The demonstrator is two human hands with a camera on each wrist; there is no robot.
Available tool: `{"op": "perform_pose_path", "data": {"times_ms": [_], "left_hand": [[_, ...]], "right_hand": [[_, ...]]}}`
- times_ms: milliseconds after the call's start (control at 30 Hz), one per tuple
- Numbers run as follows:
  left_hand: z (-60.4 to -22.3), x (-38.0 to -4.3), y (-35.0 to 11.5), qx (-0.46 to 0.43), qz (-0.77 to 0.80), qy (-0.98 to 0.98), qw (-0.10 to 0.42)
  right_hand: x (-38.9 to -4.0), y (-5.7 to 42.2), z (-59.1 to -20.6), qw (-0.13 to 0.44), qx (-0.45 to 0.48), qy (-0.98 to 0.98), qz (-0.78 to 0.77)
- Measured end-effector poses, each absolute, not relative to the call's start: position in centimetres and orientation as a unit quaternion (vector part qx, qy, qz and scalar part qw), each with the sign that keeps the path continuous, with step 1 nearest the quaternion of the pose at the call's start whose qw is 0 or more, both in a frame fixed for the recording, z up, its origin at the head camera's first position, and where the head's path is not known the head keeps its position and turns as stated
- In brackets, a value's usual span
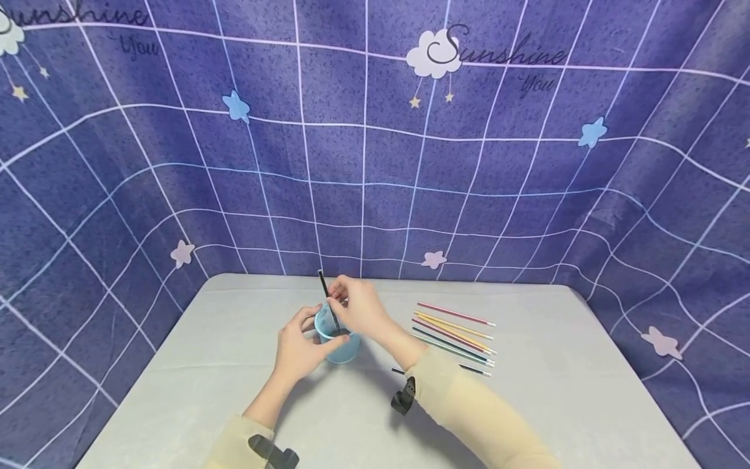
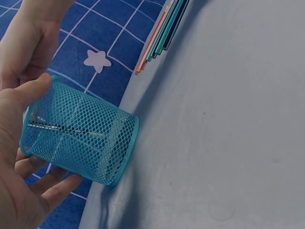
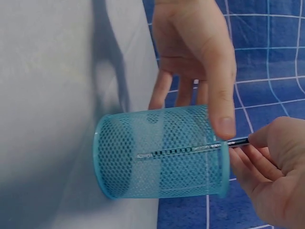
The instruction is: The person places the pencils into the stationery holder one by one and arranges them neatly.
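Note:
A light-blue mesh pencil cup (image 1: 344, 353) stands upright on the table, its open rim at the top. My left hand (image 1: 300, 346) holds it near the rim, thumb on one side and fingers on the other. With my right hand (image 1: 362, 309) I pinch a black pencil (image 1: 323, 283) above the cup. Its lower part is inside, and through the mesh in the right wrist view the pencil (image 3: 172, 151) slants down the cup (image 3: 143, 183). To the right lie several loose pencils, among them a red pencil (image 1: 454, 313) and a dark pencil (image 1: 476, 370) partly hidden by my right sleeve.
The pale grey table (image 1: 562, 404) has its back edge just beyond the cup. A purple-blue curtain (image 1: 363, 163) with grid lines, stars and clouds hangs behind and at both sides. Dark wrist cameras sit on both sleeves.

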State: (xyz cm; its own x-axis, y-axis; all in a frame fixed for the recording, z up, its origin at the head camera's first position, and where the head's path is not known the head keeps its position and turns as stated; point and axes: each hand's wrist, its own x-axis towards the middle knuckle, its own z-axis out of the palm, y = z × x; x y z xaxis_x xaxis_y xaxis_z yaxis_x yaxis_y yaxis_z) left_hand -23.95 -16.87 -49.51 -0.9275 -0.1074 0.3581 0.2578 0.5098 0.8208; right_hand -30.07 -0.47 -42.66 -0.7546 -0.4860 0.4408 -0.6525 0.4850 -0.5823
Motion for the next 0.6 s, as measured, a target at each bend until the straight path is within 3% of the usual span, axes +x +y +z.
{"op": "perform_pose_path", "data": {"times_ms": [600], "left_hand": [[-50.3, -23.8, -17.0, -0.049, -0.530, -0.826, 0.187]], "right_hand": [[-30.3, -1.6, -43.8, 0.113, 0.336, -0.873, 0.336]]}}
